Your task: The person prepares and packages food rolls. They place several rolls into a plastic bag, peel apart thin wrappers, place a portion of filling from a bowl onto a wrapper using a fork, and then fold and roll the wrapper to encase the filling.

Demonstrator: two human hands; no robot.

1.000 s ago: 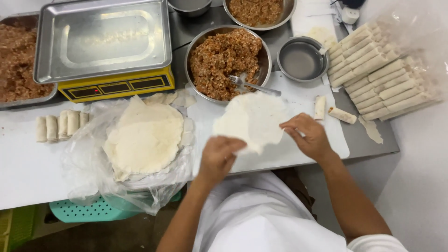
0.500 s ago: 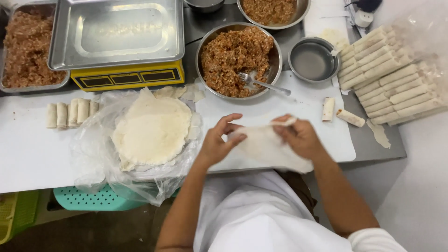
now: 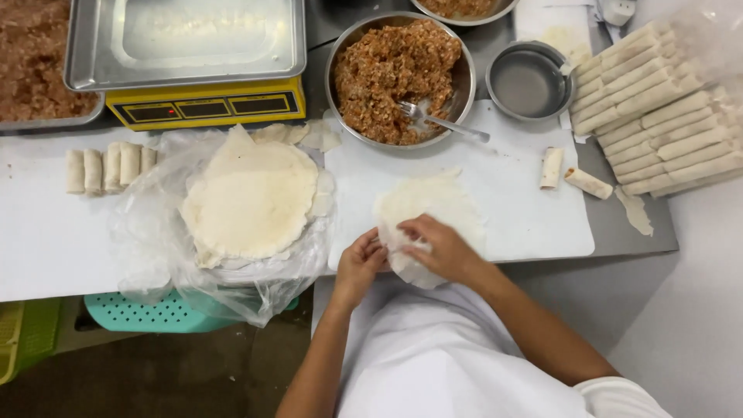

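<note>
A thin round white wrapper lies on the white cutting board at the near edge. My left hand pinches its near left edge. My right hand rests on the wrapper's near part, fingers curled over a fold. To the left a stack of round wrappers sits on a clear plastic bag. Beyond the board stands a metal bowl of brown minced filling with a fork in it.
Several finished rolls lie at the left, two more on the board's right, and a big pile at far right. A small metal bowl, a yellow scale with a steel tray, and a teal basket are nearby.
The wrapper was lifted in both hands, then laid flat on the board. Both hands have moved to its near edge and are folding it.
</note>
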